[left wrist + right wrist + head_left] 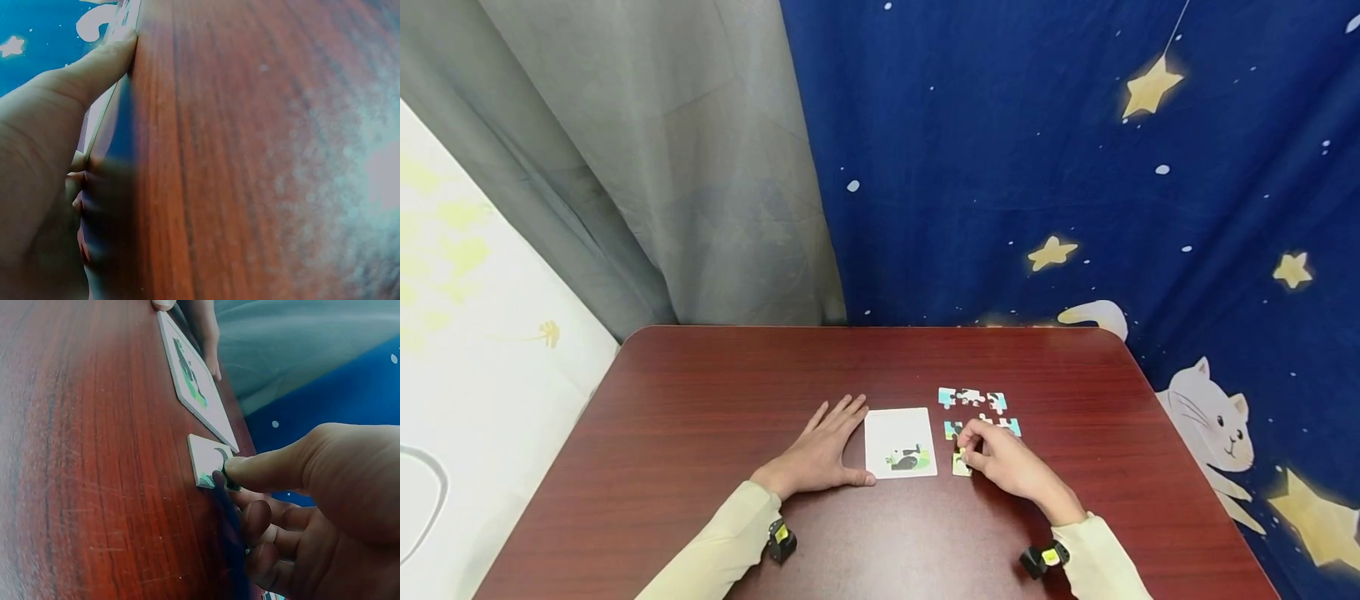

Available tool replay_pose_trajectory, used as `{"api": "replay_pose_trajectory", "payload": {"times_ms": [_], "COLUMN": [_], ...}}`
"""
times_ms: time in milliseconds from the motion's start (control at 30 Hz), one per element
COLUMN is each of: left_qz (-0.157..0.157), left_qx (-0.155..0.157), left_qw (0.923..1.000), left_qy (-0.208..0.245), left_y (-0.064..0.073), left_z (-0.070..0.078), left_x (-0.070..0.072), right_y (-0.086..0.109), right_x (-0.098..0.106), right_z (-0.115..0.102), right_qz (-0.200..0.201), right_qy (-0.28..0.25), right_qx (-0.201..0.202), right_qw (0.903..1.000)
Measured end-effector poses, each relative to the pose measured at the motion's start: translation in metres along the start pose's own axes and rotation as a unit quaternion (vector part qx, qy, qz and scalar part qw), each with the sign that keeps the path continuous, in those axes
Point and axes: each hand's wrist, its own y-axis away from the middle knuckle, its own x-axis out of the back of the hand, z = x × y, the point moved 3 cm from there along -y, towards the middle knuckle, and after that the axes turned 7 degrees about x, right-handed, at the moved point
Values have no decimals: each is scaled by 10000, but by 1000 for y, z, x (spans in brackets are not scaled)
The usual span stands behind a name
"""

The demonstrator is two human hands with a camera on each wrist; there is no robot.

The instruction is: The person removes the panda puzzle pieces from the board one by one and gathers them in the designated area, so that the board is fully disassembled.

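Note:
My left hand (823,454) lies spread on the table, its thumb and index fingertip at the left edge of a square white card (895,429). A panda picture (908,458) with green shows on the card's lower part. To the card's right, my right hand (1003,458) bends over a small yellow-green jigsaw piece (959,467). Thumb and fingers pinch that piece (203,456) at its edge in the right wrist view, where it lies low over the table. The left wrist view has the left thumb (94,72) along the card's edge.
Beyond the right hand lie more jigsaw pieces in rows, among them a blue-and-white corner piece (947,397), a white piece (972,396) and a blue one (1012,427); the hand partly covers some. The dark red table (737,375) ends at grey and blue curtains (962,167).

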Motion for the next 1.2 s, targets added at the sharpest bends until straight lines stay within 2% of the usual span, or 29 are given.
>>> {"api": "replay_pose_trajectory", "payload": {"times_ms": [300,633,900,1200], "left_qz": [59,40,33,13], "left_qx": [-37,-28,-11,-13], "left_qw": [10000,10000,10000,10000], "left_qy": [21,-24,0,65], "left_y": [-2,-2,-2,0], "left_z": [1,0,0,1], "left_x": [3,3,2,1], "right_y": [-5,-16,-28,-40], "right_x": [4,2,-14,-38], "right_z": [0,-15,-28,-42], "right_qz": [240,145,-53,-220], "right_qy": [85,166,154,862], "right_qx": [-246,-78,-83,367], "right_qw": [9994,9997,9998,9954]}}
